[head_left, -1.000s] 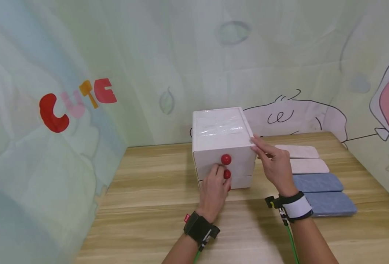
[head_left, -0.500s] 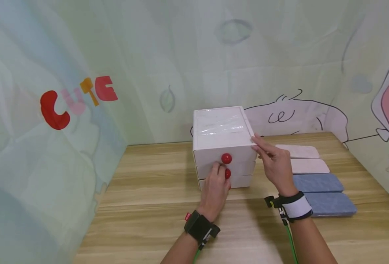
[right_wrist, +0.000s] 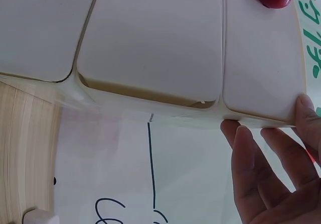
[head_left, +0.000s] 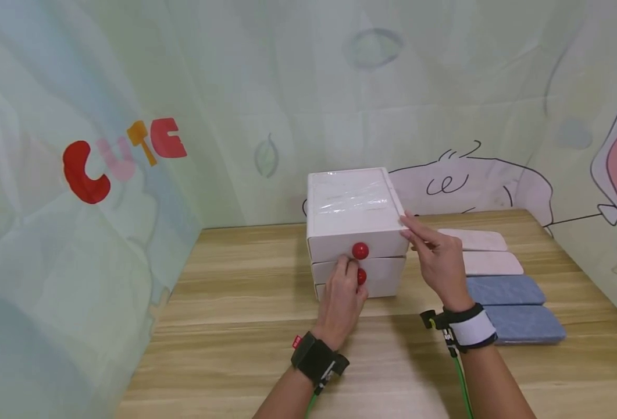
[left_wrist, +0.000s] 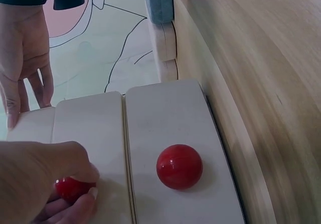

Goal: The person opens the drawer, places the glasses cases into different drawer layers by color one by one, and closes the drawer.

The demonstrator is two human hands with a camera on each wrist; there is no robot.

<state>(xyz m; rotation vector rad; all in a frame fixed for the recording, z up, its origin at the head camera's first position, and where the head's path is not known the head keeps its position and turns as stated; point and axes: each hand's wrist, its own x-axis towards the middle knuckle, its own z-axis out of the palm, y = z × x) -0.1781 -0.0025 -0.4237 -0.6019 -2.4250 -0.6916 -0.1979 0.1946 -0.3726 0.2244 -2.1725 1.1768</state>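
Observation:
A white drawer box (head_left: 355, 201) with stacked drawers stands on the table, a red knob on each front. My left hand (head_left: 339, 302) pinches the middle knob (left_wrist: 74, 189) between thumb and fingers. That middle drawer (right_wrist: 150, 40) juts slightly forward, with a gap along its side in the right wrist view. The top drawer's knob (head_left: 360, 251) and the bottom drawer's knob (left_wrist: 179, 166) are untouched. At the box's upper right corner, my right hand (head_left: 441, 262) grips the edge, fingers against the side wall. In the head view my left hand covers the bottom knob.
Right of the box lie two pale pink flat pads (head_left: 491, 263) and two blue ones (head_left: 520, 324) in a row on the wooden table (head_left: 235, 337). A printed cloth backdrop (head_left: 287, 87) rises behind and on both sides. Green cables run from both wrist straps.
The middle drawer has come out slightly toward me with my left hand on its knob, and it now overlaps the bottom drawer more. My right hand stays at the corner.

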